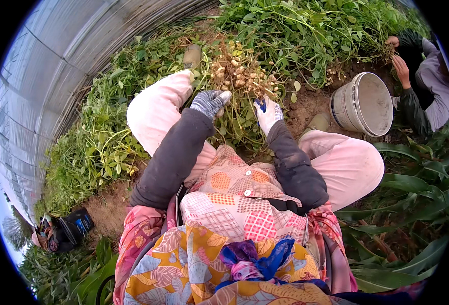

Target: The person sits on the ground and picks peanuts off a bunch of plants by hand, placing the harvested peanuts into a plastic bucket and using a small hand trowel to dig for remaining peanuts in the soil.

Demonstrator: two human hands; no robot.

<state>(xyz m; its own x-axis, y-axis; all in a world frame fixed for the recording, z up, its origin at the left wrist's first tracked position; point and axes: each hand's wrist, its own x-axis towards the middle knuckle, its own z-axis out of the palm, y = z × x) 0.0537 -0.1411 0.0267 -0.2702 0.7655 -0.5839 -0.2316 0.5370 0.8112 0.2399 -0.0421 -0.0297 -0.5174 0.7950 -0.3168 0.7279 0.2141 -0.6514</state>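
A bunch of uprooted peanut plants point(243, 114) lies between my bent legs, its brown roots and pale peanut pods point(241, 74) pointing away from me. My left hand point(211, 103), in a grey knit glove with whitish fingertips, is at the left edge of the bunch just below the pods. Its fingers are curled together; whether a pod is between them is hard to see. On the other side, my right hand point(270, 114) wears a white glove with blue on the inner side. It is closed around the roots and stems at the bunch's right edge.
A whitish plastic bucket point(346, 105) stands tilted on the soil to the right. Beyond it, another person's hands point(399, 66) touch green plants point(304, 34). Plastic greenhouse sheeting point(68, 49) runs along the left. Corn leaves point(407, 190) grow at right. Another person point(54, 236) is far left, beside a dark bag point(77, 225).
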